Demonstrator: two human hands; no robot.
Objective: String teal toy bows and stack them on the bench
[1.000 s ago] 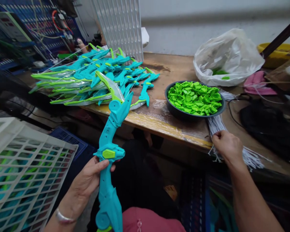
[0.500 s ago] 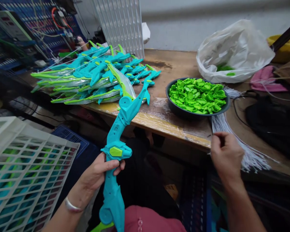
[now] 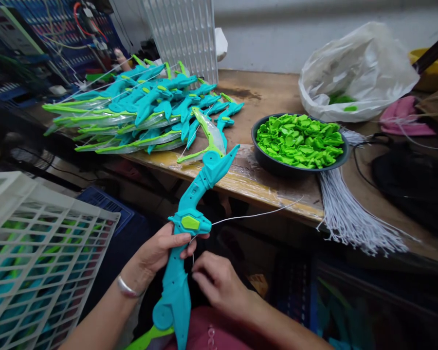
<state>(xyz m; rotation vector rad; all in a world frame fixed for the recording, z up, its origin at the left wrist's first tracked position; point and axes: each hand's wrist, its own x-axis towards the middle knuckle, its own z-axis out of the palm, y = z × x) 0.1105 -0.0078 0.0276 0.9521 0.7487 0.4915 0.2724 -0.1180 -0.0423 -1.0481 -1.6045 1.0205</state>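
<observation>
A: What is in hand here?

B: The left hand [image 3: 158,253] is wrapped around the grip of a teal plastic toy bow [image 3: 188,243] with a lime-green badge, held upright over the lap, just off the edge of the worn wooden workbench [image 3: 255,184].

A: And the other hand?

B: The right hand [image 3: 215,284] pinches one thin white string [image 3: 255,214] right beside the grip; its free end trails toward the bench.

A: So which step?

B: I judge it to be stringing the bow, only begun. The next move calls for a steady bow and a fine pinch to lead the string end to its anchor point.

A: Nearby?

B: A bundle of white strings [image 3: 350,218], a dark bowl of green plastic pieces [image 3: 299,141], and a pile of finished teal bows [image 3: 142,112].
</observation>
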